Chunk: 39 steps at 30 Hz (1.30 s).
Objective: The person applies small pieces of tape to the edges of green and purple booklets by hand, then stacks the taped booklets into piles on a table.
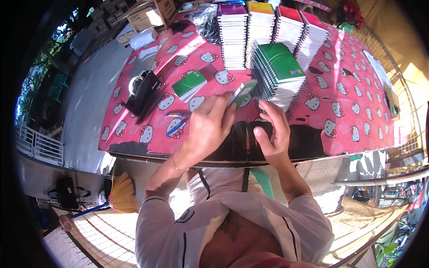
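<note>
My left hand (209,123) is closed on a small green notebook (243,93), tilted up off the table and partly blurred. To its right my right hand (275,134) is held with thumb and fingers apart and nothing between them. Just beyond that hand stands a stack of green spiral notebooks (282,62) with black wire bindings. Left of the held one, another green notebook (189,84) lies flat on the pink patterned tablecloth (330,102). Blue pens (176,127) lie beside my left wrist.
Tall stacks of purple (232,35), yellow (260,27) and red notebooks (288,31) stand at the back. A black tape dispenser (145,91) sits at the left. Clear plastic wrap (206,22) and a cardboard box (149,15) are farther back. A broom (123,194) is below the table's left side.
</note>
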Motion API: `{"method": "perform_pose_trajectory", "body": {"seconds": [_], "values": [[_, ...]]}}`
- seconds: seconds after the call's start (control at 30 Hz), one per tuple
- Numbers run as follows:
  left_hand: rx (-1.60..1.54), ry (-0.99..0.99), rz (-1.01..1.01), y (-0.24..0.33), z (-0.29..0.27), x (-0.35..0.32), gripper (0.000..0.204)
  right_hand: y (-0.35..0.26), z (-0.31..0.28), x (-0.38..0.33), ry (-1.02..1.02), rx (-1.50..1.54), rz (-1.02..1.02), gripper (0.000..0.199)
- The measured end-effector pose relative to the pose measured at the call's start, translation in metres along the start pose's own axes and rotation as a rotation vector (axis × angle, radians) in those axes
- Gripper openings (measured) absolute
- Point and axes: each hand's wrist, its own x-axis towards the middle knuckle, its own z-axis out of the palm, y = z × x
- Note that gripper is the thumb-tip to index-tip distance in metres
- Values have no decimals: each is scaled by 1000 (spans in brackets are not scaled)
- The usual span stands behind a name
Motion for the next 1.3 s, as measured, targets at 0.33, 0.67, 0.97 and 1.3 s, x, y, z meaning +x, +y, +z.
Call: {"method": "perform_pose_trajectory", "body": {"seconds": [0.33,0.67,0.97,1.3], "values": [[-340,-162,192,-20,86,189,37,23,-101,127,21,-332,176,53],[-69,-44,-141,-154,53,111,28,-22,-121,75,439,-583,-277,34],[511,-119,188,-219,46,-29,28,17,-6,1,-210,-94,-72,31],[392,36,-166,-199,11,-53,18,102,36,-49,-156,17,321,29]]}}
